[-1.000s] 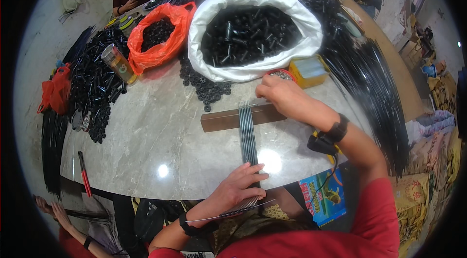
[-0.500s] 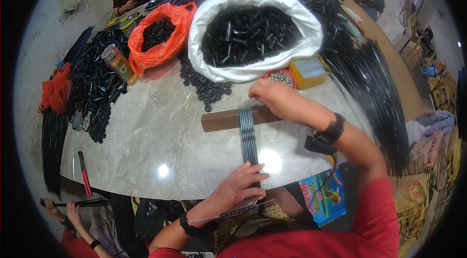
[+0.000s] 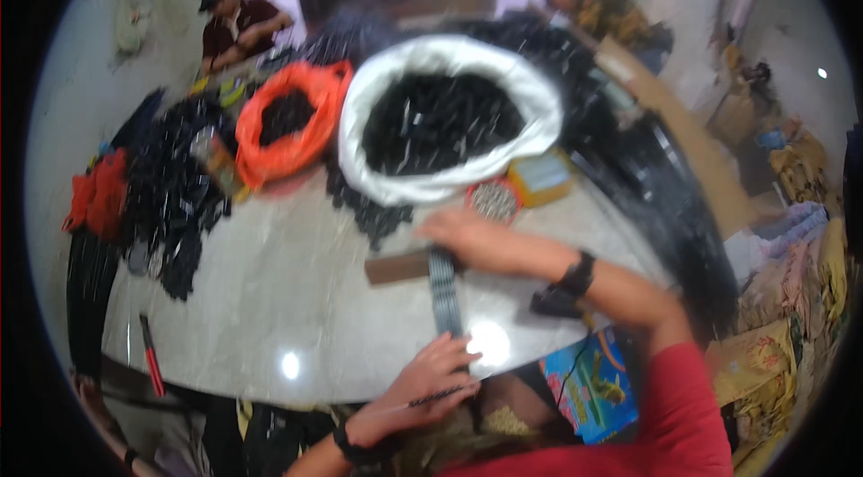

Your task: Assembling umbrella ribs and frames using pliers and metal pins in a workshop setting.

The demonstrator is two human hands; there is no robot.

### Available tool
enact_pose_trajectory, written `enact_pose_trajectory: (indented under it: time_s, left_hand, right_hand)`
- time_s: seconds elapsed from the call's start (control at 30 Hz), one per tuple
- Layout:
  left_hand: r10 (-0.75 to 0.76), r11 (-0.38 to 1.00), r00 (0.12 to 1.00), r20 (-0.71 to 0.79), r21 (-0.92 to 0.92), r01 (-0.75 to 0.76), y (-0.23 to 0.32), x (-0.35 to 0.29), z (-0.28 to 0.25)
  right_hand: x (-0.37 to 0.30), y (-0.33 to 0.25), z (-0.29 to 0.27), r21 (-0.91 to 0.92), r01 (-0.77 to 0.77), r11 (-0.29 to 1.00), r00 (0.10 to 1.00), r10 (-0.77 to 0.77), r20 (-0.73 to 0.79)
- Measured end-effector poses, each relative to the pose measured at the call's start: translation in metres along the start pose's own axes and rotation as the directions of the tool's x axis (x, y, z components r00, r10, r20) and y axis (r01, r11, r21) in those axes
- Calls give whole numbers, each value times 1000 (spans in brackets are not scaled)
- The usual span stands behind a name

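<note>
My left hand (image 3: 433, 380) grips the near end of a flat row of thin grey rods (image 3: 444, 302) at the table's front edge. The rods lie side by side, their far part resting across a brown bar (image 3: 395, 268). Above their far ends is my right hand (image 3: 463, 236), blurred, with fingers bent together; whatever they pinch is too smeared to make out. A thin rod threaded with small black pieces (image 3: 435, 396) crosses my left hand. Just beyond my right hand stands a red-rimmed dish of small metal parts (image 3: 493, 201).
A white sack (image 3: 358, 149) and an orange bag (image 3: 250, 162) hold black parts. Loose black pieces (image 3: 180, 180) cover the left side, long black strips (image 3: 661, 198) the right. A yellow box (image 3: 539, 180), a jar (image 3: 216, 162) and red-handled pliers (image 3: 151, 358) stand or lie around. Other people sit nearby.
The view has tilted up, so the table sits lower in it. My right hand has moved left across the rods' far ends. My left hand stays at their near end.
</note>
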State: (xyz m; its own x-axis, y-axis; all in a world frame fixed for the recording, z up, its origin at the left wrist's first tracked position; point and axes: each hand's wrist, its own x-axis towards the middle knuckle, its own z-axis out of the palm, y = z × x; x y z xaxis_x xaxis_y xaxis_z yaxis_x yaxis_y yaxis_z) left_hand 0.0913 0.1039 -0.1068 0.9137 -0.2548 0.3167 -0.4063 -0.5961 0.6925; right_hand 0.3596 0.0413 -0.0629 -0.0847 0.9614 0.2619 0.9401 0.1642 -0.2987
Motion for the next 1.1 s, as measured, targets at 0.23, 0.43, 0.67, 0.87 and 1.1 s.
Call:
enact_pose_trajectory:
  time_s: [0.23,0.43,0.67,0.87,1.1]
  left_hand:
    - [-24,999,976,-218,-39,16,19,-12,2]
    - [112,992,968,-224,-34,-123,76,-4,-40]
    - [-107,944,940,-324,-329,-6,203,-26,-106]
    - [-322,872,795,-514,-488,38,219,-24,-107]
    - [-355,848,668,-654,-526,-64,186,-48,-67]
  right_hand:
    - [11,5,29,208,106,972,994,-104,-21]
    - [2,-24,-8,153,28,988,998,-35,42]
    - [-44,-114,-22,504,-80,860,904,-151,400]
    - [-101,-168,0,806,-281,521,750,-405,523]
    - [-122,-193,-58,552,-481,681,581,-224,782]
